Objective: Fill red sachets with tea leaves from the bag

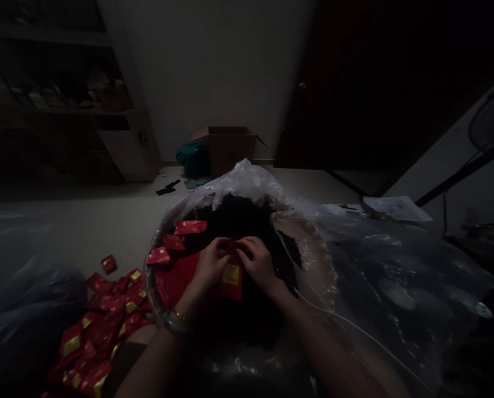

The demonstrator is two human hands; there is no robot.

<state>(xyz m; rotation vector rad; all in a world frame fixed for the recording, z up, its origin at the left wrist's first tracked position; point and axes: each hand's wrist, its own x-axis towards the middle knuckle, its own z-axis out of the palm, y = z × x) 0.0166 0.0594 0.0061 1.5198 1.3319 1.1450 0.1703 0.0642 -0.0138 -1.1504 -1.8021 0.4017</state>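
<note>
A red packet with a gold label (231,275) hangs between my hands, over a round container lined with clear plastic (247,172). My left hand (212,262) pinches the packet's upper edge from the left. The fingers of my right hand (256,261) are closed on the same edge from the right. Beneath lies a heap of dark, shredded-looking loose material (242,215). Several small red packets (191,226) rest along the container's left side, by a flat red area (176,279). What is inside the held packet cannot be seen.
Many filled-looking red packets (106,309) are piled on the floor at left. Clear plastic sheeting (396,276) spreads at right, with a white cord (355,326) across it. An open cardboard box (232,152) and a teal bag (193,158) stand by the wall. The room is dim.
</note>
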